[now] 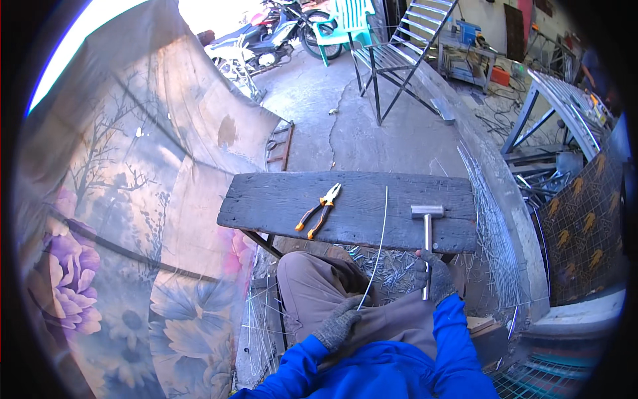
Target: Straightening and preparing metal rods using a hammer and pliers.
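Observation:
My left hand (336, 324), in a grey knit glove, is closed on the near end of a thin, slightly bent metal wire (381, 247). The wire's far end reaches over the dark wooden bench (279, 199) in front of me. In my right hand (433, 275), gloved too, is the handle of a metal hammer (427, 226); its cylindrical head is over the bench's right part. A pair of pliers (319, 211) with orange and black handles lies on the bench left of the wire, jaws pointing away from me.
Cut wire pieces (392, 266) litter the ground under the bench. A bundle of long thin rods (495, 233) lies along its right side. A flowered cloth (159, 239) hangs at the left. Farther back are a slatted metal chair (405, 56), a green plastic chair (345, 23) and a motorcycle (272, 36).

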`<state>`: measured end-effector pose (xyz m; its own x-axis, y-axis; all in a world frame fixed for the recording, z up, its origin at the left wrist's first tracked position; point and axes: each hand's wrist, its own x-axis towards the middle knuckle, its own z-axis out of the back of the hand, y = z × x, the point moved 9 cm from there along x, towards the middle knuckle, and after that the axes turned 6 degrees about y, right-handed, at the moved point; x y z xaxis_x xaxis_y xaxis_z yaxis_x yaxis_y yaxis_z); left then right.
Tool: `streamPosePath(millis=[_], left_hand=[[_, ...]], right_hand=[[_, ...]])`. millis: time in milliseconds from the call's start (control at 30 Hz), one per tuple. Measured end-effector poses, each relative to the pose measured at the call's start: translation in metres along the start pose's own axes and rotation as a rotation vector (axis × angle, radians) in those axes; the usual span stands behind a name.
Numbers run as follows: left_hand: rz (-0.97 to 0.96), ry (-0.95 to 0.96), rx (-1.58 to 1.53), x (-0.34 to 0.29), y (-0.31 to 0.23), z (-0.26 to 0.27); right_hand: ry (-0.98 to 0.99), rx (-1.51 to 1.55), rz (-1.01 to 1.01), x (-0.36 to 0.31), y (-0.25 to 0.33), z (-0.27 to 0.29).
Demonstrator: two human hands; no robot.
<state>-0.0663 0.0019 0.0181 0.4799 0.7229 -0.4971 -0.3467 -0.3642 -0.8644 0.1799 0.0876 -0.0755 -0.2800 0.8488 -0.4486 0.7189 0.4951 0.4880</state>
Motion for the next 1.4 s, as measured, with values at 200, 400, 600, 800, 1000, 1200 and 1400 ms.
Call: streamPosePath(millis=[200, 400, 600, 800, 1000, 1200, 1400], left_hand=[[0.099, 0.04, -0.265, 0.002, 0.016, 0.026], [-0.181, -0.337, 0.258, 0.014, -0.051, 0.07], [-0.26, -0.366, 0.375, 0.047, -0.051, 0.079], [-0.249, -0.41, 0.328, 0.06, -0.004, 0.064], [-0.173, -0.391, 0.382, 0.052, 0.001, 0.057], [-0.188, -0.408, 0.257, 0.036, -0.01, 0.048], [-0.34, -0.443, 0.387, 0.043, -0.02, 0.071]], right_hand=[[-0.02, -0.045, -0.002, -0.01, 0.006, -0.015], [-0.077, -0.151, 0.012, -0.036, -0.011, -0.012], [-0.122, 0.02, 0.04, -0.033, -0.031, 0.009], [-0.004, 0.027, 0.073, -0.044, -0.022, -0.01], [-0.088, 0.114, 0.074, -0.039, -0.031, -0.003], [0.067, 0.214, 0.07, -0.05, -0.027, -0.029], [0.019, 0.284, 0.044, -0.048, -0.034, -0.029]])
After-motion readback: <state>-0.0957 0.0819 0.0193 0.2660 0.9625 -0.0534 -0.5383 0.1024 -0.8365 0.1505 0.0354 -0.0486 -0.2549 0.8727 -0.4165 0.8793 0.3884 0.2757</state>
